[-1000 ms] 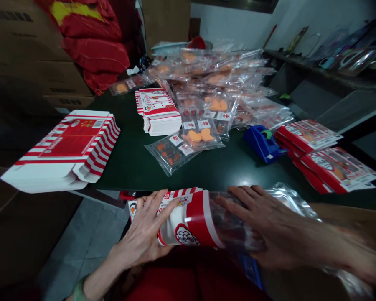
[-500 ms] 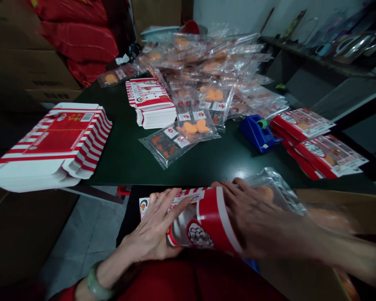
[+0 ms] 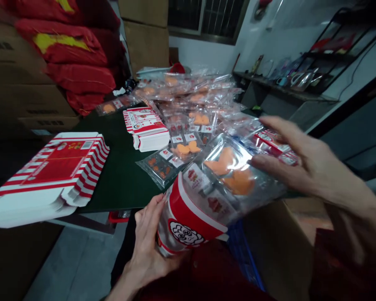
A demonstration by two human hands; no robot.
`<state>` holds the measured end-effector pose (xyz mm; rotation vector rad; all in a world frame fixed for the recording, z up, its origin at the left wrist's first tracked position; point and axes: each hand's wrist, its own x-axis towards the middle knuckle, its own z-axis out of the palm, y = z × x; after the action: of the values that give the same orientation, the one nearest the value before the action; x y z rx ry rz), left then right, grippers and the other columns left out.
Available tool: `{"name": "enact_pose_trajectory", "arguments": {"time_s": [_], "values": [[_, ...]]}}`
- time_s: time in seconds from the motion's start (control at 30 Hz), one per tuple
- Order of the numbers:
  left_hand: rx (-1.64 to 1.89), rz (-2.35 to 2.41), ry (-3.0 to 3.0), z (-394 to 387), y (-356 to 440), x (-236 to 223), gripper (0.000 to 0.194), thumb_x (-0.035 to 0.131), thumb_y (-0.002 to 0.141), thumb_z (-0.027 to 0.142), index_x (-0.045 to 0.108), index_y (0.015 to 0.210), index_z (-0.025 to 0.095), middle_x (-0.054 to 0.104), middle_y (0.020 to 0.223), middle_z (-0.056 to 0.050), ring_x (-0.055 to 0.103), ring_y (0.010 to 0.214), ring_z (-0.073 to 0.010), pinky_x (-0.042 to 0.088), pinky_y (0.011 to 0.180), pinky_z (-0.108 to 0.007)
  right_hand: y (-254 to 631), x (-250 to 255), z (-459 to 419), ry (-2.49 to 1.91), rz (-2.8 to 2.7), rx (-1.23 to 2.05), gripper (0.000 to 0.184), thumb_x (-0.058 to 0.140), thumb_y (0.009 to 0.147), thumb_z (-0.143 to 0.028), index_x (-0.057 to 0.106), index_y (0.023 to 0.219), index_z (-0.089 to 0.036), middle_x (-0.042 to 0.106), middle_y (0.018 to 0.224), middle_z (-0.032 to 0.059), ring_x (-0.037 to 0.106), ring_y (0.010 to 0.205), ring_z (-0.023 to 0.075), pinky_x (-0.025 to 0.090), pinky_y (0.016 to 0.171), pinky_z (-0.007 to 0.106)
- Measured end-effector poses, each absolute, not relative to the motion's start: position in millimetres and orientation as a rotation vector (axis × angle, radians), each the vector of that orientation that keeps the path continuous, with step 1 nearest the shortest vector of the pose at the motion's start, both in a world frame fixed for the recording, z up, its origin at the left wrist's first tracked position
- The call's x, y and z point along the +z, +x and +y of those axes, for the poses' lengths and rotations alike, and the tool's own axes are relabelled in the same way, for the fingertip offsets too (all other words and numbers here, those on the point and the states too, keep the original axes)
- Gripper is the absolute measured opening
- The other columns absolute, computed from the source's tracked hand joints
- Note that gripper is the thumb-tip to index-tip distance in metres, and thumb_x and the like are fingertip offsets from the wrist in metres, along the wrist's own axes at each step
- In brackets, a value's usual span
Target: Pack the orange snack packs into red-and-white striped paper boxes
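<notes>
My left hand [image 3: 152,238] is wrapped around a red-and-white printed carton [image 3: 188,221] with a clear window and a cartoon face. A clear plastic packet [image 3: 227,171] holding orange moulded pieces and small printed cards sits partly inside the carton's open end, its upper part sticking out. At the packet's outer end is my right hand [image 3: 303,161], thumb and forefinger spread apart. The thumb overlaps the packet's edge; whether it presses on the film I cannot tell, and the other fingers are mostly hidden.
Flat striped cartons [image 3: 62,163] are stacked at the left of the dark green table [image 3: 122,179], with a smaller carton stack [image 3: 147,127] behind. Similar plastic packets [image 3: 188,96] are heaped at the back. Finished-looking cartons [image 3: 269,140] lie behind my right hand. A cardboard box [image 3: 278,246] stands below right.
My right hand has gone from pressing at the carton's open end to raised and spread at the right. The carton has tilted up, and the packet now shows sticking out of it.
</notes>
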<state>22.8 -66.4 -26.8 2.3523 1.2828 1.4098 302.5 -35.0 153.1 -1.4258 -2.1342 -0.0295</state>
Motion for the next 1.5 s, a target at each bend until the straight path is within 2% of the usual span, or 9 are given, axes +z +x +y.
{"name": "enact_pose_trajectory", "arguments": {"time_s": [0.13,0.33,0.5,0.67,0.83,0.9,1.07,1.3,1.5], "values": [[1.325,1.315,2.495,-67.1,25.5,-37.8,0.102,0.075,0.064,0.041,0.02,0.146,0.02,0.043,0.137,-0.023,0.052,0.113,-0.0403,0.043,0.078,-0.049,291.3,123.7,-31.1,-1.417,-2.228,0.582,0.039,0.038,0.094,-0.033,0.044,0.129,-0.019,0.063,0.113,0.0089,0.062,0.097,0.0229,0.052,0.082,0.036],[1.294,1.402,2.487,-74.7,30.5,-55.0,0.1,0.074,0.063,0.044,0.022,0.145,0.02,0.04,0.138,-0.024,0.05,0.116,-0.0418,0.04,0.08,-0.047,251.7,92.3,-46.5,-1.5,-2.462,0.844,0.029,0.033,0.094,-0.025,0.047,0.117,-0.016,0.067,0.1,0.011,0.063,0.082,0.021,0.047,0.073,0.033],[1.269,1.491,2.434,-81.4,24.4,-68.4,0.106,0.074,0.063,0.049,0.016,0.147,0.018,0.038,0.138,-0.026,0.047,0.119,-0.0433,0.042,0.08,-0.049,231.6,66.7,-35.1,-1.401,-2.706,1.052,0.027,0.037,0.092,-0.024,0.052,0.11,-0.012,0.068,0.104,0.0146,0.065,0.083,0.0233,0.044,0.069,0.031],[1.286,1.355,2.108,-74.5,-16.9,-51.5,0.085,0.07,0.071,0.043,0.03,0.142,0.018,0.059,0.121,-0.016,0.059,0.105,-0.0298,0.046,0.088,-0.045,225.1,72.8,-20.6,-1.127,-2.698,1.044,0.016,0.047,0.083,-0.015,0.058,0.094,-0.015,0.066,0.087,0.0047,0.059,0.074,0.0138,0.039,0.065,0.023],[1.016,1.087,1.94,-61.9,-19.8,-28.4,0.026,0.052,0.08,0.028,0.066,0.097,0.014,0.066,0.07,-0.001,0.058,0.059,-0.0138,0.048,0.059,-0.024,214.3,108.1,-31.2,-1.046,-2.954,0.946,0.021,0.05,0.081,-0.011,0.063,0.097,-0.013,0.068,0.085,0.0054,0.061,0.073,0.0153,0.036,0.063,0.024],[0.938,1.041,1.823,-59.5,-9.5,-29.5,0.025,0.048,0.08,0.025,0.066,0.093,0.013,0.066,0.066,0.0,0.056,0.053,-0.0119,0.046,0.054,-0.021,210.6,112.8,-38.1,-1.163,-3.051,0.881,0.02,0.048,0.084,-0.012,0.064,0.097,-0.013,0.07,0.079,0.0059,0.062,0.066,0.0162,0.033,0.056,0.025],[0.981,1.095,1.668,-54.1,5.3,-45.8,0.04,0.05,0.081,0.036,0.062,0.11,0.012,0.073,0.084,-0.006,0.066,0.066,-0.0163,0.051,0.061,-0.023,200.6,98.1,-44.0,-1.363,-3.223,0.729,0.016,0.053,0.08,-0.008,0.066,0.088,-0.012,0.072,0.077,0.0097,0.064,0.062,0.0183,0.027,0.051,0.027],[1.233,1.252,1.936,-64.3,-2.7,-61.9,0.031,0.045,0.089,0.029,0.064,0.11,0.015,0.074,0.094,-0.009,0.07,0.08,-0.0187,0.054,0.072,-0.027,200.2,85.6,-36.4,-1.312,-3.165,0.659,0.015,0.056,0.076,-0.006,0.066,0.083,-0.014,0.072,0.075,0.009,0.063,0.062,0.0181,0.029,0.051,0.026],[1.338,1.057,2.127,-79.1,7.2,-56.9,0.031,0.041,0.095,0.03,0.063,0.111,0.014,0.072,0.087,-0.009,0.067,0.075,-0.0169,0.054,0.068,-0.026,196.4,76.1,-48.0,-1.203,-3.08,1.032,0.021,0.055,0.075,-0.01,0.066,0.093,-0.014,0.071,0.076,0.0084,0.056,0.055,0.0131,0.032,0.052,0.023]]}}
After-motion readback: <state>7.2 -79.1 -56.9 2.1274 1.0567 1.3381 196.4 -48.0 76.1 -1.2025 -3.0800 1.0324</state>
